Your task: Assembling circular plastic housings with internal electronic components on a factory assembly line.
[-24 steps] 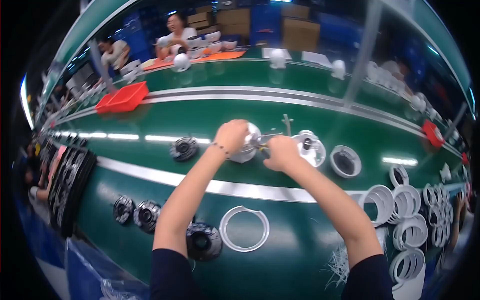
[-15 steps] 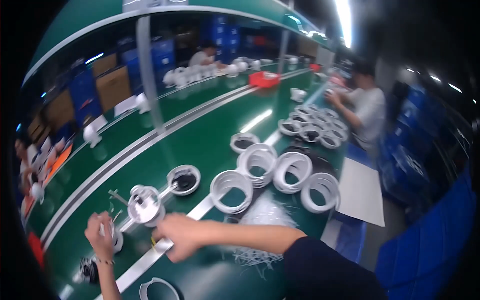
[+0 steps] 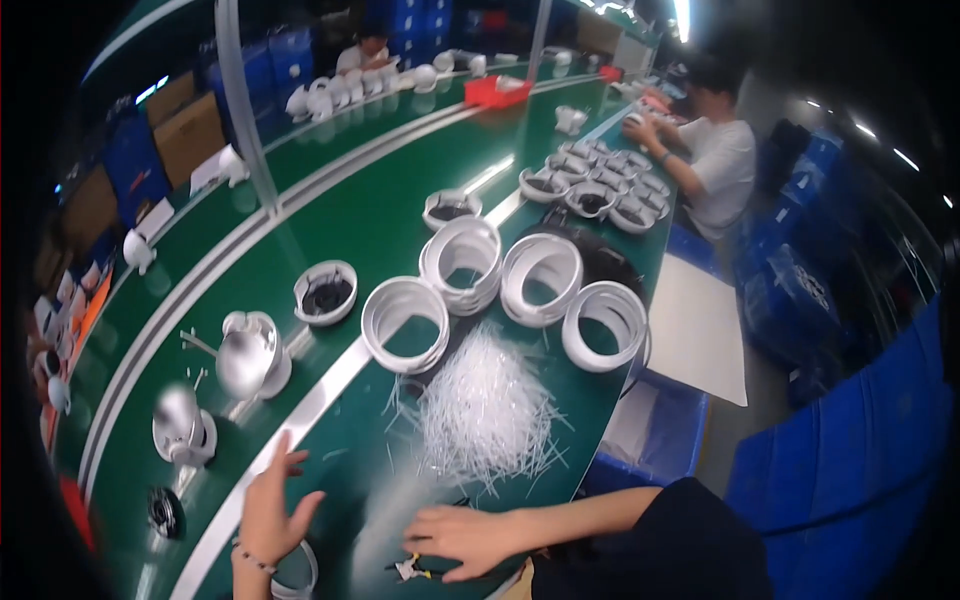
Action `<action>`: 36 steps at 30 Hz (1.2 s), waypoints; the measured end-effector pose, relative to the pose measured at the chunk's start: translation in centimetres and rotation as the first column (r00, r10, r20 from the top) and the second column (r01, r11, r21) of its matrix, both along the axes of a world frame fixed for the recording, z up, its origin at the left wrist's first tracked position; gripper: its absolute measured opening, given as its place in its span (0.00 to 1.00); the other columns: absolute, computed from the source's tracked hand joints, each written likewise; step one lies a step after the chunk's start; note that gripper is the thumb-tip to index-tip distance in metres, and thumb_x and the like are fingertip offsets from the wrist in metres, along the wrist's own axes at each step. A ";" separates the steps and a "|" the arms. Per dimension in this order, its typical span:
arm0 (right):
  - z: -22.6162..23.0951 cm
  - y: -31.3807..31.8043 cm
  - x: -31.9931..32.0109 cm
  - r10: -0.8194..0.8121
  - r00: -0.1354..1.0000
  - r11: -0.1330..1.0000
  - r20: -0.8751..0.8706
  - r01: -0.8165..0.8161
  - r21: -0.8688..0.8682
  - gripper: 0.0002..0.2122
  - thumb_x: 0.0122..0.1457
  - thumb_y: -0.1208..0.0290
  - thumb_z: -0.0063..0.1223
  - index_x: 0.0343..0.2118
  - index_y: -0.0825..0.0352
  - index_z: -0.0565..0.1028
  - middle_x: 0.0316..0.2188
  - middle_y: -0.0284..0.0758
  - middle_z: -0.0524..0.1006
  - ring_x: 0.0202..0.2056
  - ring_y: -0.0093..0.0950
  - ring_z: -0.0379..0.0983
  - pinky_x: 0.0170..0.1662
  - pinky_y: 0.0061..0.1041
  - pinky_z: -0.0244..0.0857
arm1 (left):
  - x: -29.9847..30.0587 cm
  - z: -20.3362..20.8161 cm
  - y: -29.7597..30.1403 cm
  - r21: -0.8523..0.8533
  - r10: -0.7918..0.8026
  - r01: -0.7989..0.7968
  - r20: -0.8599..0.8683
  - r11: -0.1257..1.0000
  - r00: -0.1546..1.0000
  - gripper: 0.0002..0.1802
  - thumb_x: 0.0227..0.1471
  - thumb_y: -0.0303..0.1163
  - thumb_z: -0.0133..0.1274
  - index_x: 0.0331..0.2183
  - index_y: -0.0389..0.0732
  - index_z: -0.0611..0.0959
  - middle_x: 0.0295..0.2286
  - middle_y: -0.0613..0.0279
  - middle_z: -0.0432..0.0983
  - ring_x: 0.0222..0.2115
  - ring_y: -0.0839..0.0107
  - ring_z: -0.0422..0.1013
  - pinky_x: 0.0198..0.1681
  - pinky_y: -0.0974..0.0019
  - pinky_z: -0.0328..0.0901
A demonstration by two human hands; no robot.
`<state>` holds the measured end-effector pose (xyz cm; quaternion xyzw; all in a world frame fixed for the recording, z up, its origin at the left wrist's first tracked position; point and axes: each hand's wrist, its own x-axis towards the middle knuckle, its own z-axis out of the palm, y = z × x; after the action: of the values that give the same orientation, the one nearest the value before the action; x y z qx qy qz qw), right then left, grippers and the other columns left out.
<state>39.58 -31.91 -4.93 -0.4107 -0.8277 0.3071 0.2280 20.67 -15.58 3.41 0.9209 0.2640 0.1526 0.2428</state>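
My left hand is raised near the front of the green bench, fingers and thumb spread, holding nothing. A white ring lies beside its wrist, partly covered. My right hand reaches low over the bench with its fingers apart. Below its fingertips is a small white connector with yellow and black wires; I cannot tell whether they touch. To the left stand two white round housings, one with an open bowl and one with a blurred, shiny dome. A black round part lies nearer.
A heap of thin whitish plastic strips lies beyond my right hand. Stacks of white rings stand behind it. White cups with black insides cluster farther off, near a co-worker. A blue bin stands below the bench's right edge.
Both hands have left the white housings and come nearer to me; the right one has moved right, over the wired connector. My left hand has spread its fingers. The view has tilted down.
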 end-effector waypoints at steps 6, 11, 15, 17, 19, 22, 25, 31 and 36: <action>5.2 6.9 6.5 -0.400 0.907 0.809 -0.131 0.417 0.413 0.13 0.39 0.71 0.57 0.31 0.66 0.73 0.29 0.37 0.73 0.30 0.35 0.70 0.36 0.30 0.64 | -8.9 2.7 -7.2 -0.052 0.450 -0.448 0.142 0.893 0.881 0.33 0.32 0.22 0.47 0.47 0.34 0.65 0.33 0.51 0.72 0.34 0.64 0.70 0.42 0.65 0.60; 6.6 17.7 13.8 -0.778 0.592 0.591 0.211 0.573 0.568 0.19 0.37 0.74 0.55 0.37 0.69 0.69 0.37 0.43 0.68 0.37 0.41 0.67 0.39 0.34 0.63 | -11.1 0.9 -9.1 -0.112 0.600 -0.596 0.294 0.795 0.744 0.28 0.31 0.23 0.48 0.42 0.30 0.69 0.32 0.49 0.73 0.33 0.62 0.71 0.41 0.67 0.61; 4.5 22.4 16.1 -0.753 0.478 0.641 0.452 0.375 0.670 0.04 0.42 0.80 0.42 0.20 0.68 0.71 0.22 0.44 0.71 0.28 0.41 0.70 0.29 0.38 0.65 | -13.3 -0.5 -10.0 -0.020 0.680 -0.712 0.317 0.702 0.661 0.24 0.35 0.20 0.52 0.41 0.32 0.71 0.31 0.50 0.74 0.32 0.63 0.72 0.37 0.68 0.63; 5.3 22.5 14.5 -0.772 0.480 0.619 0.418 0.416 0.666 0.05 0.40 0.80 0.44 0.17 0.68 0.73 0.19 0.46 0.72 0.26 0.42 0.70 0.29 0.37 0.65 | -15.2 -1.4 -10.6 -0.063 0.726 -0.754 0.333 0.654 0.602 0.23 0.36 0.21 0.52 0.41 0.32 0.72 0.31 0.50 0.74 0.31 0.64 0.72 0.36 0.68 0.64; 7.3 21.9 13.2 -0.747 0.512 0.645 0.424 0.404 0.648 0.04 0.39 0.80 0.47 0.17 0.68 0.74 0.19 0.46 0.72 0.26 0.42 0.70 0.29 0.35 0.65 | -16.7 -1.4 -11.0 -0.071 0.762 -0.786 0.314 0.614 0.567 0.22 0.37 0.22 0.52 0.40 0.32 0.72 0.30 0.50 0.74 0.30 0.66 0.72 0.36 0.68 0.65; 11.1 20.0 9.2 -0.712 0.612 0.642 0.344 0.369 0.672 0.04 0.39 0.81 0.48 0.19 0.69 0.75 0.20 0.44 0.73 0.25 0.40 0.71 0.31 0.32 0.65 | -17.9 -2.2 -10.3 -0.023 0.781 -0.806 0.266 0.592 0.565 0.20 0.38 0.24 0.53 0.39 0.33 0.72 0.31 0.50 0.74 0.30 0.61 0.71 0.36 0.66 0.65; 13.1 18.0 2.5 -0.403 0.884 0.706 0.236 0.136 0.695 0.07 0.35 0.83 0.47 0.21 0.69 0.74 0.25 0.40 0.75 0.26 0.36 0.72 0.31 0.29 0.66 | -17.7 -4.1 -8.5 0.164 0.788 -0.795 0.120 0.585 0.604 0.24 0.39 0.26 0.53 0.42 0.32 0.68 0.37 0.47 0.68 0.40 0.53 0.64 0.42 0.60 0.61; 5.0 12.7 -10.7 0.362 0.874 0.737 0.324 -0.481 0.474 0.06 0.35 0.75 0.48 0.19 0.70 0.69 0.23 0.39 0.68 0.26 0.32 0.67 0.31 0.29 0.65 | -15.4 -7.8 -6.6 0.227 0.831 -0.799 -0.124 0.556 0.543 0.34 0.36 0.27 0.55 0.48 0.33 0.61 0.38 0.48 0.66 0.39 0.53 0.63 0.40 0.59 0.61; 1.2 11.8 -10.5 0.525 0.766 0.766 0.371 -0.615 0.186 0.07 0.34 0.73 0.50 0.19 0.70 0.72 0.28 0.39 0.71 0.24 0.35 0.68 0.29 0.34 0.63 | -15.7 -8.5 -6.8 -0.033 0.848 -0.848 0.052 0.529 0.527 0.26 0.38 0.21 0.49 0.44 0.31 0.67 0.26 0.51 0.67 0.26 0.57 0.65 0.31 0.60 0.61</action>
<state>29.04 -20.08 -3.75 -0.1385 -0.9744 0.1687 0.0543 4.98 -22.35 -5.06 0.6715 0.6704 0.2789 0.1479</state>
